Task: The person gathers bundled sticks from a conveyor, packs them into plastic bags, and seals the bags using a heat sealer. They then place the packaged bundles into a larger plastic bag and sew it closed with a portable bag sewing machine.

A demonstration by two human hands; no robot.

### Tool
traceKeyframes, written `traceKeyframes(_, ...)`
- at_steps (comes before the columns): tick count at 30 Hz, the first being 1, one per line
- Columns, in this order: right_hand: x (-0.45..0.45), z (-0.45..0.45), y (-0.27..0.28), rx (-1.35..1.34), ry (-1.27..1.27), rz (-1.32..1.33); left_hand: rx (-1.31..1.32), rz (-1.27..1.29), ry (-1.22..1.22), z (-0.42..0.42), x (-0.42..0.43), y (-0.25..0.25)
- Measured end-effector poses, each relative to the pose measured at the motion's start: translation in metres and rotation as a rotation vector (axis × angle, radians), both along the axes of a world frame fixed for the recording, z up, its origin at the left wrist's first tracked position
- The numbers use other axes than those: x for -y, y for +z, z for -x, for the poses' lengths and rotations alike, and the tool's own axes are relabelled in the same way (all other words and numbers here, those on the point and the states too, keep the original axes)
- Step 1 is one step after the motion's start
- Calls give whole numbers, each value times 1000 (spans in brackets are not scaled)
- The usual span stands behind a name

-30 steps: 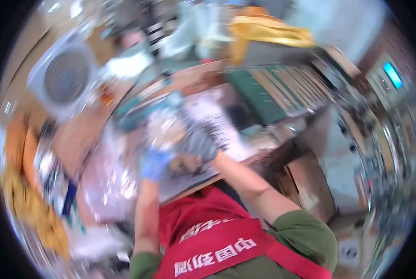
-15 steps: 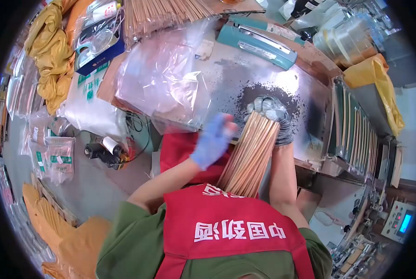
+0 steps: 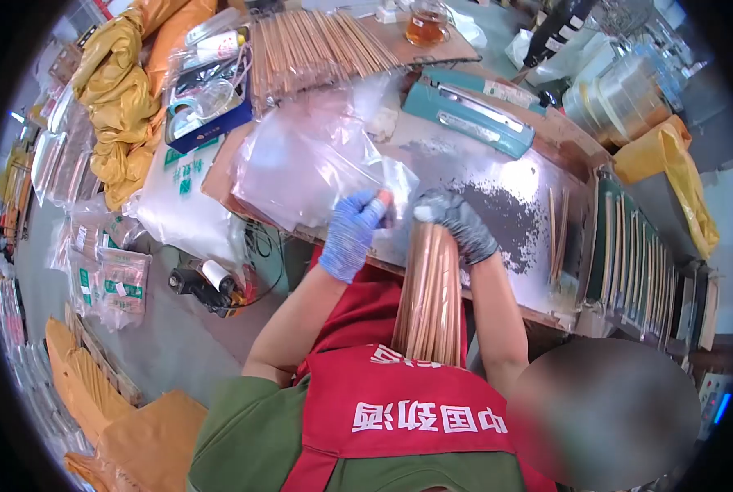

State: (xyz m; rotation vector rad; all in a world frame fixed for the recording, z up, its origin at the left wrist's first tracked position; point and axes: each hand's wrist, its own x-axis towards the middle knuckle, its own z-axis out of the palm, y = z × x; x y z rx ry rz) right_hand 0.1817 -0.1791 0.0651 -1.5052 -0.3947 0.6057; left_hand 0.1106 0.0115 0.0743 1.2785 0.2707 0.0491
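My right hand (image 3: 456,221), in a grey glove, is closed around the top end of a bundle of thin wooden sticks (image 3: 429,299). The bundle hangs down in front of the red apron (image 3: 419,402), its surface glossy; whether film wraps it I cannot tell. My left hand (image 3: 354,234), in a blue glove with bare fingertips showing, has its fingers curled together at the near right edge of a clear plastic bag (image 3: 301,164), which they seem to pinch. That bag lies on a pile of similar ones at the table's front edge.
More sticks (image 3: 321,53) lie at the back beside a blue box (image 3: 211,131). A teal device (image 3: 469,115) and a glass of amber liquid (image 3: 428,25) stand behind the metal tabletop (image 3: 440,160). At right is a slotted rack (image 3: 641,254). A blurred oval covers the lower right.
My left hand has gone from apart and blurred to the bag's edge, fingers curling in. My right hand still holds the sticks, now more upright. The view has shifted, and the blurred oval has appeared.
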Motion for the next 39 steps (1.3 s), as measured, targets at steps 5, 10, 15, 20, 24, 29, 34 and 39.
traceKeyframes(5,-26,9,-12,-78,5,-303,21,119,111,-4,-19,-18)
traceKeyframes(10,-5,-15,-55,-7,-13,172,371,266,-130,10,-20,-70)
traceKeyframes(15,-18,-12,-48,-159,-160,-70,2,413,365,12,-17,-29)
traceKeyframes(20,-29,-13,-48,-143,-16,25,140,181,834,-7,-110,-16)
traceKeyframes(24,61,2,-72,-115,-335,-198,418,-591,676,-28,-89,3)
traceKeyframes(29,25,32,6,-97,-265,-404,93,-700,186,-18,18,8)
traceKeyframes(34,-28,13,-39,-507,88,-443,574,-876,272,6,43,9)
traceKeyframes(39,11,81,-64,-405,-245,-313,930,-1216,-493,86,44,-4)
